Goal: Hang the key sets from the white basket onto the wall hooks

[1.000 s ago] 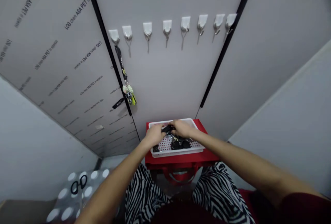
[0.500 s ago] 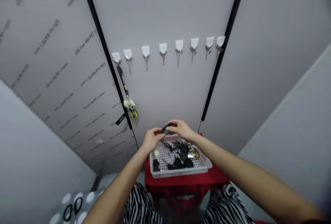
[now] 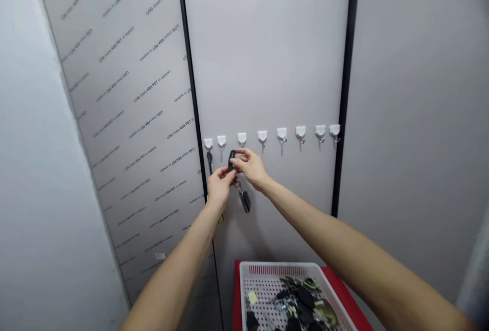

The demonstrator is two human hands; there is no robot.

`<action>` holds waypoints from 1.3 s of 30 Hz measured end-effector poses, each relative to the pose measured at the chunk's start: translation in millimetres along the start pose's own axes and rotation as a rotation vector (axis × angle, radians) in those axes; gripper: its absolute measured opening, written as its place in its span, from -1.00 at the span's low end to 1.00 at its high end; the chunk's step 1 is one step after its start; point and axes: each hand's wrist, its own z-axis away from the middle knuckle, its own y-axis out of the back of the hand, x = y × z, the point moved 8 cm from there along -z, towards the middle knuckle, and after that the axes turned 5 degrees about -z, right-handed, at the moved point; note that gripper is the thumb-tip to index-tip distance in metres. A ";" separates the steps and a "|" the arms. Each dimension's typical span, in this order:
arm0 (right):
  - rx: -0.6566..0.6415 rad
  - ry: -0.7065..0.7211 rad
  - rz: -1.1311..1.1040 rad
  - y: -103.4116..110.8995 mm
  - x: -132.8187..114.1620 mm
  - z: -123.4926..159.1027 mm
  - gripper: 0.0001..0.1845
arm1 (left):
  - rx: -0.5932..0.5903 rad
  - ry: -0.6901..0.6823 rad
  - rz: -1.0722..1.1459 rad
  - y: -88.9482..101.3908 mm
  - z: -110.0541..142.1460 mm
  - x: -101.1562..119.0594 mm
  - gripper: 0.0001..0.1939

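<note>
Pinched by left hand (image 3: 219,186) and right hand (image 3: 253,168): black strap (image 3: 231,161).
It sits just below the wall hooks (image 3: 262,135), a dark fob (image 3: 245,201) hanging; a white basket (image 3: 280,270) stands farther below them.

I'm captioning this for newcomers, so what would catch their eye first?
Probably the left grip and right grip, both on a dark strap just below the row of eight white hooks on the pale wall. Then the dark fob hanging beneath them. Lower down, a white basket holds a jumble of dark and metallic items on a red surface.
</note>
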 end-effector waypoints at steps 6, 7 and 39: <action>0.067 0.085 0.249 -19.9 -11.5 -36.0 -0.72 | 0.104 -0.057 -0.030 17.4 -24.0 27.2 -0.75; 0.098 0.083 0.307 -19.5 -11.4 -40.6 -0.72 | 0.115 -0.055 -0.048 19.1 -27.2 28.4 -0.76; -0.349 -0.434 0.897 137.5 145.9 170.6 -0.76 | -0.171 -0.119 -0.848 21.6 87.7 -100.6 -0.74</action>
